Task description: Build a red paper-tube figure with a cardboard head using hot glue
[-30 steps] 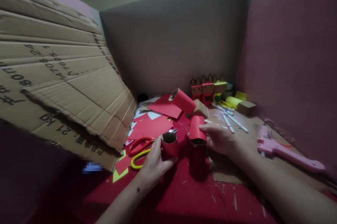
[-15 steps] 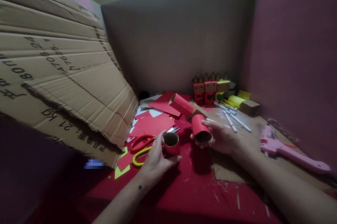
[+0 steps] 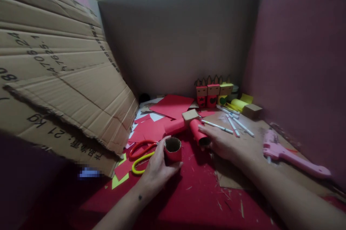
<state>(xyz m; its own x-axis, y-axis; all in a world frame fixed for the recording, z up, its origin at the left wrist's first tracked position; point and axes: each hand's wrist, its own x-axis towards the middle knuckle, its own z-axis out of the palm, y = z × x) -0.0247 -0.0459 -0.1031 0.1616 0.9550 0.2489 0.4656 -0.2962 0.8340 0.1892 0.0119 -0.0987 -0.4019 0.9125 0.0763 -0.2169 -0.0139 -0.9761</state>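
My left hand (image 3: 162, 163) is wrapped round a short red-covered cardboard tube (image 3: 173, 153), which stands upright with its hollow brown end facing up. My right hand (image 3: 220, 141) has its fingers on a second red tube (image 3: 196, 131) that lies tilted on the table, its hollow end towards me. A small brown cardboard box (image 3: 190, 115) sits at the far end of that tube. Beyond, to the left, a third red tube (image 3: 175, 127) lies on its side against it. Scissors (image 3: 140, 163) with one red and one yellow handle lie beside my left hand.
Red paper sheets (image 3: 154, 129) and white sheets cover the back left. Finished-looking box-headed tube figures (image 3: 213, 95) stand at the back wall. White markers (image 3: 218, 125) and a pink glue gun (image 3: 286, 152) lie right. A large cardboard sheet (image 3: 67, 71) leans in from the left.
My right hand has lowered its tube, with the box and the third tube, onto the table. My left hand keeps its hold. The view has shifted slightly.
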